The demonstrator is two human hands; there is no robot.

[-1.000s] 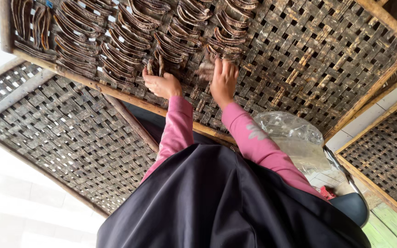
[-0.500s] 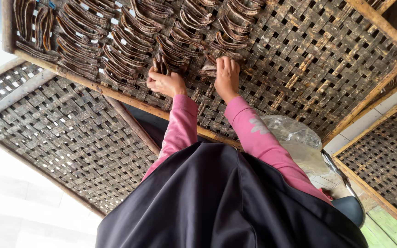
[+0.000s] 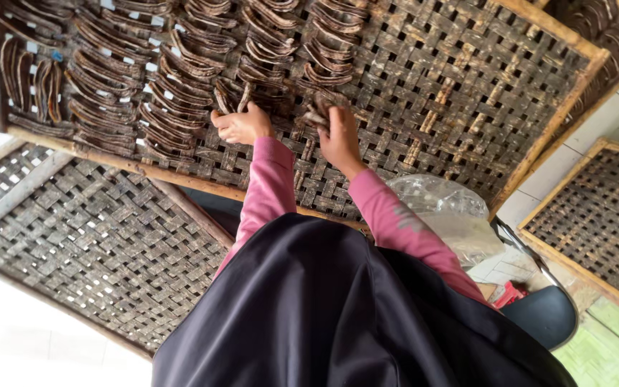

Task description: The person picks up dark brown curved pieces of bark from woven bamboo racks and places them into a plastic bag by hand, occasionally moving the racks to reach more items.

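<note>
The person leans over a woven bamboo drying tray point(image 3: 424, 107) with both arms in pink sleeves stretched forward. The left hand point(image 3: 240, 125) is curled, fingers closed around a couple of dark curved strips point(image 3: 229, 95) that stick up past the knuckles toward the far edge of the tray, their long axis running away from the body. The right hand point(image 3: 338, 136) lies just to the right of it, its fingers bent down over another dark strip point(image 3: 314, 117) that rests on the weave; it looks pinched between fingertips and thumb, though the grip itself is partly hidden. The rows of laid-out strips point(image 3: 180, 79) fill the tray to the left and beyond the hands, each strip bowed and lying crosswise, stacked in columns; the nearest finished column ends right above the right hand, so that hand is the closer one to the gap. To the right the weave is bare. A second woven tray point(image 3: 94, 244) sits lower left, a clear plastic bag point(image 3: 445, 211) beside the right elbow, and another framed tray point(image 3: 603, 222) on the floor at right.
</note>
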